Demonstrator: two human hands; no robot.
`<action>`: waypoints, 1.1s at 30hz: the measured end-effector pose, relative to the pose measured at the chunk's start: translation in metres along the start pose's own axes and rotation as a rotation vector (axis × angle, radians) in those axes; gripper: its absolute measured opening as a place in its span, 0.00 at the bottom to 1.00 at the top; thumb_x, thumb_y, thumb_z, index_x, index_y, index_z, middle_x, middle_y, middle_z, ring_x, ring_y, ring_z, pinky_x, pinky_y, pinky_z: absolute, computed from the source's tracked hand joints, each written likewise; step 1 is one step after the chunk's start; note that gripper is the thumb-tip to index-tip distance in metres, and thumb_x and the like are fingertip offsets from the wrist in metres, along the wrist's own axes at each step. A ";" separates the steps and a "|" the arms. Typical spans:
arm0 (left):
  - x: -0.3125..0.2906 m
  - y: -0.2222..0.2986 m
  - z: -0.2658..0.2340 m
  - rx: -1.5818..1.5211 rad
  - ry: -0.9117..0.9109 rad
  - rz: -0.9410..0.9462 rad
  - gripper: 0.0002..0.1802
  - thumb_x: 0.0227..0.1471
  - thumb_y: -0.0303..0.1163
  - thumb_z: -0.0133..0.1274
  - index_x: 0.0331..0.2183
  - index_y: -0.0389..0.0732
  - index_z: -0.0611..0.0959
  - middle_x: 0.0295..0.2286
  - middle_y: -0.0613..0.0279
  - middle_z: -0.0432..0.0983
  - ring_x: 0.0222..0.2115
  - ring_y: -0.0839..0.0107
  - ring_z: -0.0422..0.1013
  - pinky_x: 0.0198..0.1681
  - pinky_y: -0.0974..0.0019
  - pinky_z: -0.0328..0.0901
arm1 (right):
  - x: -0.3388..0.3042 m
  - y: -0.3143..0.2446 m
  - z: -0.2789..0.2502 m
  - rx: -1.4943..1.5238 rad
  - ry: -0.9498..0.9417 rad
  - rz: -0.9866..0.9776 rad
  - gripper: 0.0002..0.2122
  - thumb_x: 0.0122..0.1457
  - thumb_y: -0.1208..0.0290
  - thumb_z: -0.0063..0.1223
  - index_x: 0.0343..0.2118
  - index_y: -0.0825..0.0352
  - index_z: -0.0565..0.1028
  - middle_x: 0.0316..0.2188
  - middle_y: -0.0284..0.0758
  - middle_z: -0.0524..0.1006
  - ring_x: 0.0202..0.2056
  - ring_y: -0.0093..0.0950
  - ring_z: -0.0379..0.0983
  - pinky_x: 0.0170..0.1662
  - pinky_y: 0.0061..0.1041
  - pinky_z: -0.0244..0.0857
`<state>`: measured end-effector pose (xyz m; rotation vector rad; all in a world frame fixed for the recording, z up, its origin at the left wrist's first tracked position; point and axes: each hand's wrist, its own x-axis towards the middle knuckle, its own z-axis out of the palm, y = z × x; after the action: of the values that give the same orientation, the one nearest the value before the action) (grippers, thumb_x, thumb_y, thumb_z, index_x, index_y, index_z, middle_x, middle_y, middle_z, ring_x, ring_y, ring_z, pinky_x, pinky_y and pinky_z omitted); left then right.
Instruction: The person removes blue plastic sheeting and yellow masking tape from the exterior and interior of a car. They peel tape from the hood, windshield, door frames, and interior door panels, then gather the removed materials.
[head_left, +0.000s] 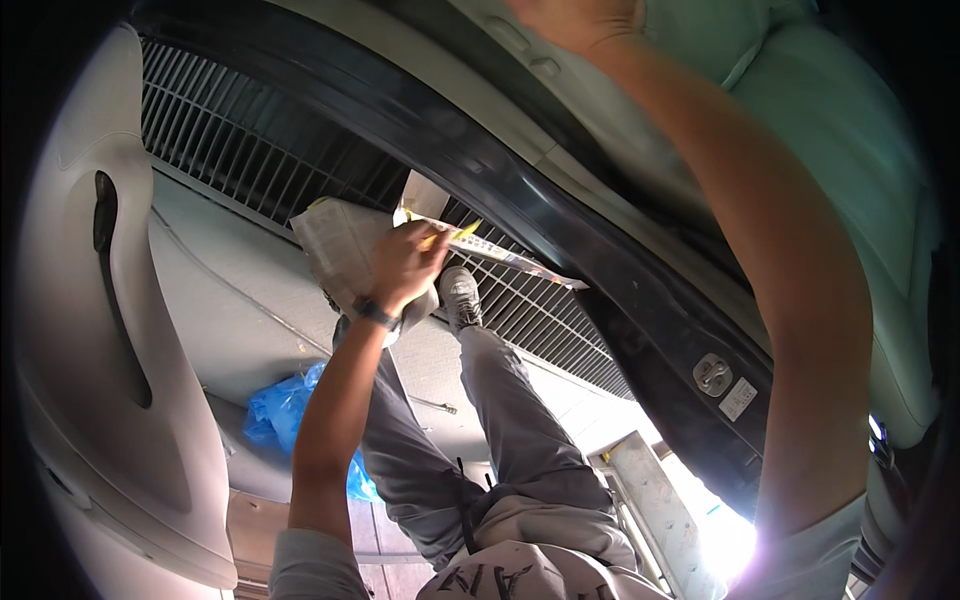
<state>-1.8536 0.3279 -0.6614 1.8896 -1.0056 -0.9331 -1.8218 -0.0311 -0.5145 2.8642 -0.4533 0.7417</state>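
Observation:
My left hand (405,265), with a dark band at the wrist, is closed on a sheet of newspaper (340,240) beside the car's door sill. Yellow tape (465,231) runs along the paper's edge and sticks out past my fingers. A narrow printed strip of the paper stretches right toward the dark sill (480,140). My right hand (585,18) reaches across the sill to the pale green car seat (830,110) area at the top. The frame's upper edge cuts it off, so its fingers are hidden.
An opened car door panel (120,330) stands at the left. Below lies a floor grate (240,135), with my shoe (460,295) at its edge. A blue plastic bag (280,410) rests left of my legs. A metal latch striker (713,375) juts from the door frame at right.

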 end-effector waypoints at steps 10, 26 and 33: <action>-0.025 -0.163 0.053 0.574 -0.190 -0.494 0.19 0.51 0.48 0.62 0.31 0.40 0.86 0.34 0.50 0.83 0.36 0.53 0.81 0.42 0.56 0.75 | 0.000 0.000 0.003 -0.022 0.000 -0.005 0.27 0.40 0.69 0.65 0.49 0.51 0.75 0.66 0.52 0.56 0.61 0.54 0.56 0.63 0.50 0.53; -0.016 -0.148 0.015 0.450 -0.156 -0.671 0.45 0.48 0.33 0.67 0.64 0.45 0.64 0.41 0.40 0.81 0.38 0.46 0.80 0.42 0.52 0.76 | 0.000 0.002 0.006 -0.022 -0.001 0.005 0.27 0.40 0.70 0.64 0.49 0.50 0.75 0.67 0.52 0.55 0.62 0.54 0.55 0.64 0.50 0.53; 0.029 -0.146 0.053 0.529 -0.326 -0.046 0.37 0.48 0.26 0.59 0.60 0.38 0.67 0.51 0.42 0.70 0.40 0.50 0.78 0.39 0.57 0.77 | -0.001 0.004 0.007 -0.016 0.017 -0.027 0.27 0.40 0.70 0.64 0.49 0.50 0.76 0.66 0.53 0.55 0.62 0.54 0.56 0.63 0.50 0.53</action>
<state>-1.8428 0.3425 -0.8183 2.2381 -1.5273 -1.1033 -1.8205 -0.0358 -0.5211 2.8414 -0.4158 0.7535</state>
